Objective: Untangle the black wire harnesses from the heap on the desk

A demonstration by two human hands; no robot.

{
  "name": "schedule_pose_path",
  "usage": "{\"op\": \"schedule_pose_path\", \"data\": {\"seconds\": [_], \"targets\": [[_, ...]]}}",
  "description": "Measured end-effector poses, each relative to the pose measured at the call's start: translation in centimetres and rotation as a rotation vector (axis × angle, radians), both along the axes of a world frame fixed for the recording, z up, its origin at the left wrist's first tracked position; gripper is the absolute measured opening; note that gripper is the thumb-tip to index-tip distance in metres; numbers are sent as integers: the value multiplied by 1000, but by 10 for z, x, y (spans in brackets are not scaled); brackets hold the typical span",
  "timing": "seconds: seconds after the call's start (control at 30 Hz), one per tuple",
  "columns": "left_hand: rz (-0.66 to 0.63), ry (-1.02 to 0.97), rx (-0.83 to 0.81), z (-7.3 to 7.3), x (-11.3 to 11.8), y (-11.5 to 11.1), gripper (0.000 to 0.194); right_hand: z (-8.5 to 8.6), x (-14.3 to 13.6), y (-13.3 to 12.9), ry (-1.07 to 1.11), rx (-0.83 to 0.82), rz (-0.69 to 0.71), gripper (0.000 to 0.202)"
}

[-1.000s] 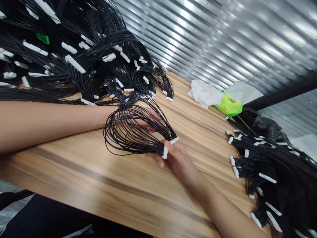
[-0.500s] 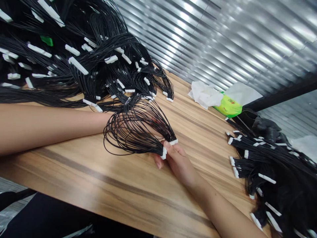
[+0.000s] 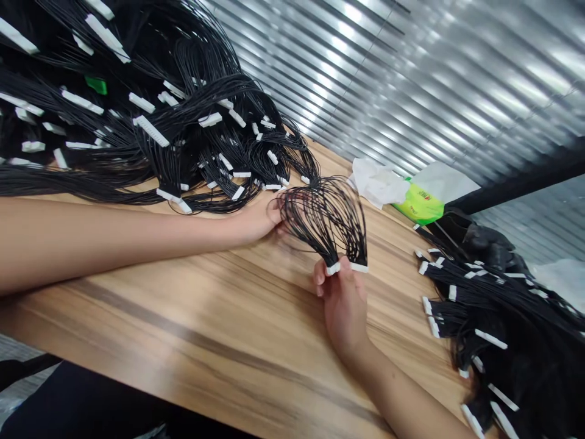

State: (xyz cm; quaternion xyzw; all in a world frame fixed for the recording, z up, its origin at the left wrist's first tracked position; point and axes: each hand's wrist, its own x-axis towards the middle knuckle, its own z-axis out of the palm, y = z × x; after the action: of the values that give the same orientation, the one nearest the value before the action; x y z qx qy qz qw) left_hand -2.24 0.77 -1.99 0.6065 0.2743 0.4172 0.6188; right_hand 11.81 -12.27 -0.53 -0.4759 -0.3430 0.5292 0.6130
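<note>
My right hand [image 3: 345,305] is closed on the white connectors of a looped bundle of thin black wires [image 3: 326,219], above the middle of the wooden table [image 3: 219,329]. The wires arch up and away from the two connectors. My left hand [image 3: 260,221] reaches to the loop's left side, its fingertips partly hidden behind the wires and blurred, so whether they grip anything is unclear. Just behind the left hand lies a large pile of black wire bundles with white connectors [image 3: 183,116].
A second heap of black wire bundles [image 3: 516,317] lies at the table's right side. White tissue [image 3: 377,183] and a green packet [image 3: 420,204] sit at the back edge, before a corrugated metal wall [image 3: 388,79]. A green piece [image 3: 95,85] shows in the left pile.
The looped bundle has moved right and turned more upright with my right hand. My left hand has come out from behind the wires, now left of the loop.
</note>
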Motion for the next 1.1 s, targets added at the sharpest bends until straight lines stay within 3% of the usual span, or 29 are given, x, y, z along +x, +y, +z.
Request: {"op": "schedule_pose_path", "data": {"seconds": [0.13, 0.23, 0.3, 0.37, 0.43, 0.6, 0.73, 0.87, 1.0, 1.1], "targets": [[-218, -37, -251, 8, -2, -7, 46, -2, 0, 0, -106, 3, -130, 37], [-459, -95, -355, 16, -3, -24, 54, -5, 1, 2, -166, -4, -167, 39], [-644, -101, -229, 21, -5, -35, 65, -7, 2, 3, -189, -8, -162, 39], [-753, 35, -82, 27, -8, -43, 62, -9, 3, 2, -218, -10, -118, 40], [-741, 101, -75, 30, -11, -46, 63, -9, 2, 0, -251, -15, -18, 42], [-768, 106, -313, 26, -12, -44, 60, -5, -10, -8, -273, -29, 235, 50], [-749, -19, -445, 17, -7, -44, 49, -2, -22, -11, -285, -46, 205, 50], [-701, -110, -457, 12, -6, -45, 48, -2, -32, -11, -279, -43, 150, 48], [-733, -244, -603, 14, -9, -42, 59, -1, -44, -7, -192, -41, 124, 44], [-682, -254, -661, 17, -12, -40, 56, 0, -52, -2, -162, -36, 97, 44]]}}
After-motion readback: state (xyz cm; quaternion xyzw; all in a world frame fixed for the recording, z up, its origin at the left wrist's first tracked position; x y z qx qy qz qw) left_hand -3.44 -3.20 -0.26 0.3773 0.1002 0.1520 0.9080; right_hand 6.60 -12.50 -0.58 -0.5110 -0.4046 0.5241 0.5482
